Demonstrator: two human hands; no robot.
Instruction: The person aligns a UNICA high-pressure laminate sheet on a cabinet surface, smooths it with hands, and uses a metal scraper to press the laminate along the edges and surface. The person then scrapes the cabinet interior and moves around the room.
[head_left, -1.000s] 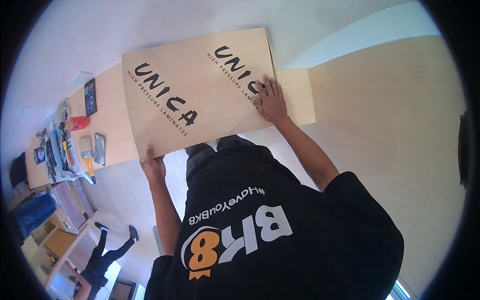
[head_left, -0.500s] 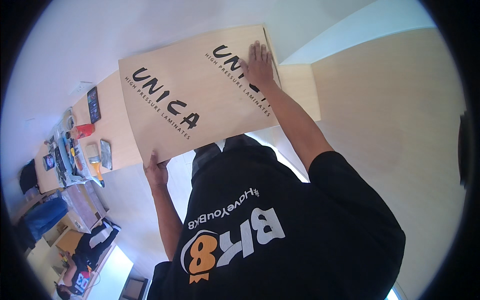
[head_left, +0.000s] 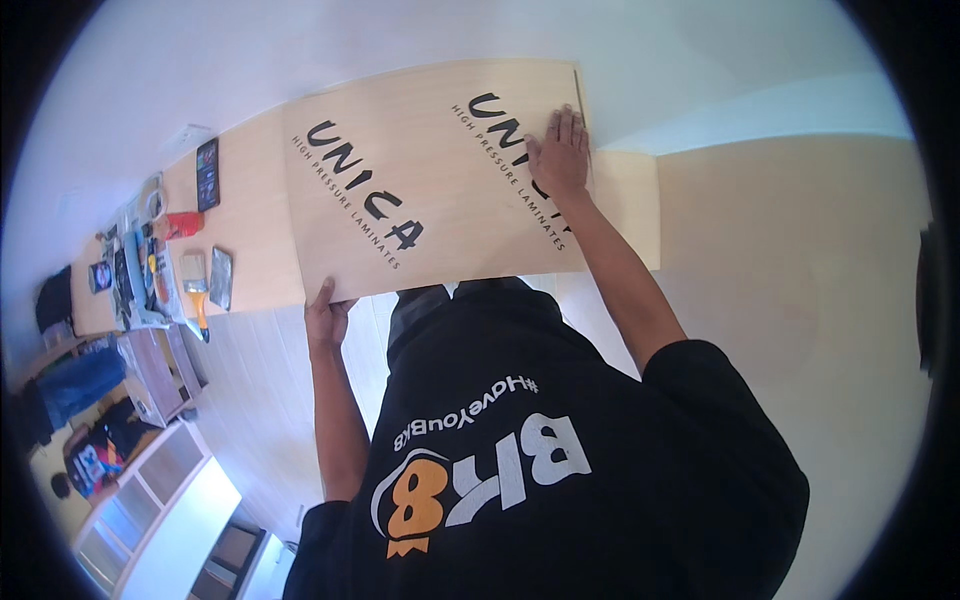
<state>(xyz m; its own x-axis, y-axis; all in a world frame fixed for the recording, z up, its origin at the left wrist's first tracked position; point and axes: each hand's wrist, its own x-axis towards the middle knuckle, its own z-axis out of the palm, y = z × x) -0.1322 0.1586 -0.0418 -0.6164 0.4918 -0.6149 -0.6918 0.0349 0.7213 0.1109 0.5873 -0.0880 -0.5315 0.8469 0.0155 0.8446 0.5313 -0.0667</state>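
A large thin laminate sheet [head_left: 350,240], pale tan with bold dark lettering, lies over a light wood benchtop [head_left: 245,265]. My left hand [head_left: 328,315] grips its near left corner, thumb on top and the other fingers below the edge, partly hidden. Close to the sheet's right edge, my right hand [head_left: 562,158] rests palm down on the surface. Its fingers are stretched out and cover part of the lettering.
Left of the sheet lie a phone [head_left: 208,175], a paintbrush [head_left: 195,280], a flat metal-looking plate [head_left: 221,278] and a red container [head_left: 184,225]. Several tools sit on newspaper further left. Walls stand beyond the bench and at right. Another person [head_left: 95,455] is at lower left.
My view has turned, so the bench and its objects sit further right in the picture. The sheet seems slightly further from the phone. Both hands stay on the sheet.
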